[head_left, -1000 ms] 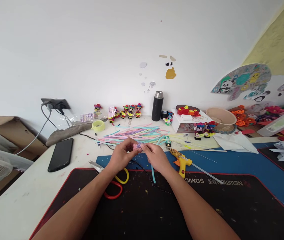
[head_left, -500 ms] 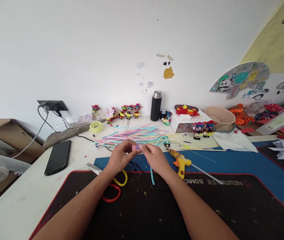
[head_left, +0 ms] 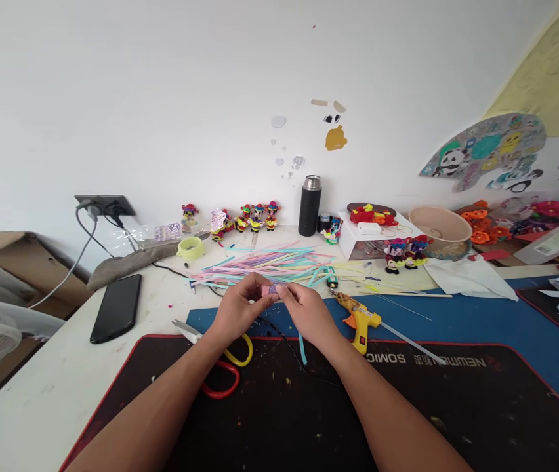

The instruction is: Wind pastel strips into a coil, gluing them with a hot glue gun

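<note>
A small pink-and-purple piece of pipe cleaner work (head_left: 271,289) is pinched between my two hands above the blue mat. My left hand (head_left: 239,307) is closed on its left end with thumb and forefinger. My right hand (head_left: 308,316) grips the right end, its other fingers curled and partly hidden. A light blue pipe cleaner (head_left: 302,349) hangs down below my right hand; whether it joins the piece is hidden. Behind the hands lies a loose heap of pastel pipe cleaners (head_left: 264,265).
Scissors (head_left: 221,387) with red and yellow handles lie under my left forearm. A yellow glue gun (head_left: 361,321) rests right of my right hand. A black phone (head_left: 116,308) is at left. A black flask (head_left: 310,206) and several small figures (head_left: 257,217) stand by the wall.
The camera view has shifted slightly, so the desk items sit a little further right. Both hands keep the same pinch on the pipe cleaner piece, with hardly any finger movement.
</note>
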